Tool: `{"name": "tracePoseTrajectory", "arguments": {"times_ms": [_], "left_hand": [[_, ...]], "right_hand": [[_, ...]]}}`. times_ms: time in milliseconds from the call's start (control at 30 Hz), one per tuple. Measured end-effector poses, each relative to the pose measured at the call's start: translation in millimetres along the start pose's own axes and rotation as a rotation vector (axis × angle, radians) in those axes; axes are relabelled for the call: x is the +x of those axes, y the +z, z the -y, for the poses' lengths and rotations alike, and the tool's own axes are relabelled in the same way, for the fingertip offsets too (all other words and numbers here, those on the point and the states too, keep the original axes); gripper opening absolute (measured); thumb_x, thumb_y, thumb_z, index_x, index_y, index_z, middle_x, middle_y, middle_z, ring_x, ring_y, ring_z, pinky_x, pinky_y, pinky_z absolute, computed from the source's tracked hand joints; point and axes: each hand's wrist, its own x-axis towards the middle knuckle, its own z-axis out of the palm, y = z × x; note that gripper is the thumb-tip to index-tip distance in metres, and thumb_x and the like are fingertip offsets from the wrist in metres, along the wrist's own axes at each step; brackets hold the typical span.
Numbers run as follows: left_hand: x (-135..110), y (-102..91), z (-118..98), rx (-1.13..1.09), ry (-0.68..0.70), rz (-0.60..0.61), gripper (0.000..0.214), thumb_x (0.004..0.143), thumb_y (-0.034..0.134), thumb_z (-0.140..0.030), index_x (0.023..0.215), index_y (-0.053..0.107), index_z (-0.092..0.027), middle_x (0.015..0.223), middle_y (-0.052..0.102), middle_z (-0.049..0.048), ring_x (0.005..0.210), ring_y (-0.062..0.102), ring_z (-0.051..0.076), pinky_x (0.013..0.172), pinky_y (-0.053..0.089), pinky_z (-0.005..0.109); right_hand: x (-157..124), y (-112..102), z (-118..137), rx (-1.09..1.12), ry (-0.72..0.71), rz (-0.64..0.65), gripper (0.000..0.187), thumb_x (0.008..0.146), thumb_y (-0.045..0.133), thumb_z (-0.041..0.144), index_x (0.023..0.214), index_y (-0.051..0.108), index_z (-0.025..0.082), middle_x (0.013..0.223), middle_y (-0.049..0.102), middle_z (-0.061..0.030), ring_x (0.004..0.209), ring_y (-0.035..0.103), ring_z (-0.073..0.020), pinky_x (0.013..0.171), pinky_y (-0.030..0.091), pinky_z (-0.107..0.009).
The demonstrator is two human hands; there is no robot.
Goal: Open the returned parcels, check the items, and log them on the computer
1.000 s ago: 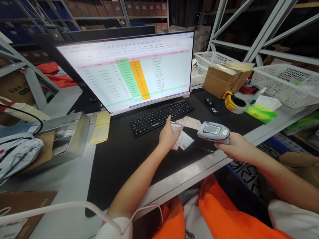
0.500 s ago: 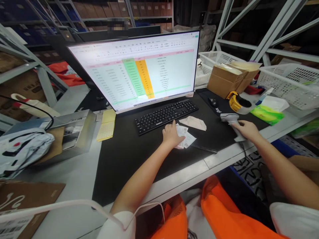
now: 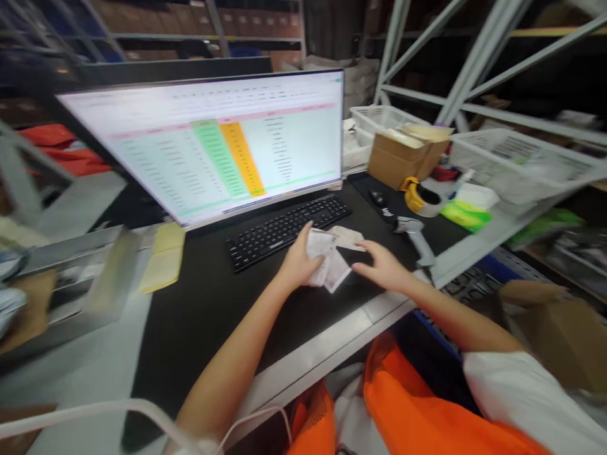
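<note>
My left hand (image 3: 300, 262) grips small white printed packets (image 3: 327, 259), fanned out over the black desk mat (image 3: 190, 335). Just right of them, my right hand (image 3: 383, 268) has its thumb and fingers apart with nothing between them. Beyond the packets lies a folded pale paper or cloth piece (image 3: 347, 237), close to the right fingertips. A grey barcode scanner (image 3: 417, 240) rests on the mat to the right of that hand. The black keyboard (image 3: 289, 227) lies behind the packets, below the lit monitor (image 3: 213, 151).
A mouse (image 3: 377, 197), a yellow tape dispenser (image 3: 420, 197) and a green tissue pack (image 3: 467, 215) sit at the right. Behind them are a cardboard box (image 3: 396, 158) and a white basket (image 3: 516, 164). A yellow notepad (image 3: 164, 258) and a grey box (image 3: 95, 284) lie left.
My right hand has let go of the barcode scanner, now lying on the mat, and has moved left towards the packets. My left hand has lifted the packets slightly. The view has shifted right.
</note>
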Motion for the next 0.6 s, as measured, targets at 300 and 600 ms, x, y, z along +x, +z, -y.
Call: {"name": "tracePoseTrajectory", "arguments": {"times_ms": [300, 600], "left_hand": [[-28, 13.2, -33, -0.323, -0.001, -0.306, 0.096, 0.07, 0.086, -0.033, 0.155, 0.041, -0.028, 0.138, 0.06, 0.0112, 0.117, 0.067, 0.03, 0.101, 0.057, 0.045], [-5, 5.1, -14, -0.431, 0.071, -0.352, 0.093, 0.082, 0.076, -0.039, 0.16, 0.027, -0.028, 0.124, 0.06, 0.0086, 0.102, 0.069, 0.019, 0.089, 0.053, 0.036]], "right_hand": [[10, 29, 43, 0.719, 0.134, 0.393, 0.057, 0.067, 0.09, 0.047, 0.11, 0.072, 0.016, 0.107, 0.074, -0.0051, 0.099, 0.067, -0.0245, 0.093, 0.056, -0.038], [84, -146, -3, 0.333, 0.395, -0.44, 0.029, 0.085, 0.07, 0.035, 0.107, 0.065, 0.016, 0.104, 0.076, -0.0099, 0.095, 0.071, -0.023, 0.088, 0.06, -0.039]]}}
